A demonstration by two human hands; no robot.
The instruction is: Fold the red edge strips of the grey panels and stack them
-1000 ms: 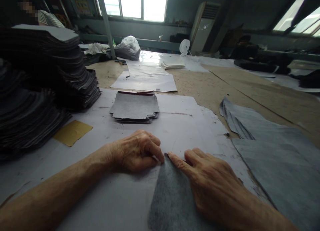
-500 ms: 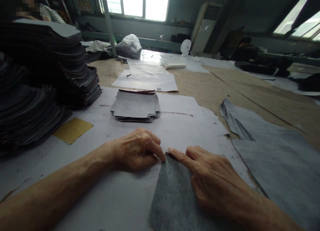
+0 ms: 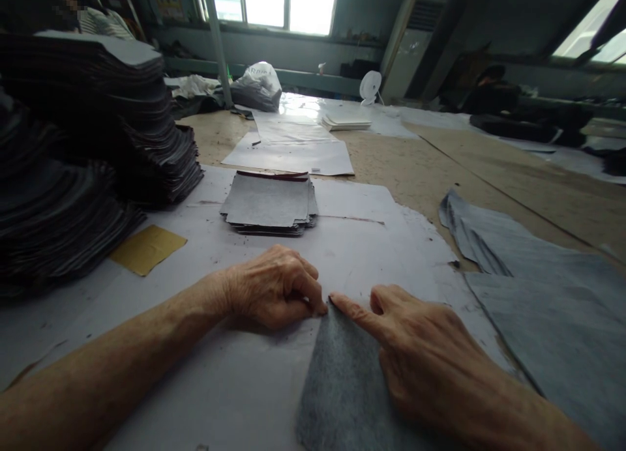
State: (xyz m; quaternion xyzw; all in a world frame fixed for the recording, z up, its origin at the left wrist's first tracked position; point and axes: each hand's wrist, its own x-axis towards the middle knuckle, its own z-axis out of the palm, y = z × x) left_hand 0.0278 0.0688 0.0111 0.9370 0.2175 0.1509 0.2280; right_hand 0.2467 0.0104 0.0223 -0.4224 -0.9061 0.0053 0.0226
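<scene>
A grey fabric-like sheet [image 3: 345,373] with a mottled surface lies on the white paper in front of me, its far end narrow between my hands. My left hand [image 3: 278,288] is closed, thumb and index finger pinched at the sheet's far left corner. My right hand [image 3: 415,347] lies over the sheet's right side. Its index finger is stretched out, with the tip pressing on the far edge just beside the left fingertips. The other right fingers are bent and partly hidden, and that hand covers much of the sheet.
Ahead sits a small stack of notched grey pieces [image 3: 268,200]. Tall stacks of dark sheets [image 3: 122,118] rise at the left, near a yellow-brown square [image 3: 149,249]. Larger grey sheets [image 3: 562,320] spread at the right. A white fan [image 3: 370,86] stands farther back; people sit beyond.
The left fingertips have shifted slightly at the sheet's corner, and the right index finger has straightened along the edge. The whole view has moved a little.
</scene>
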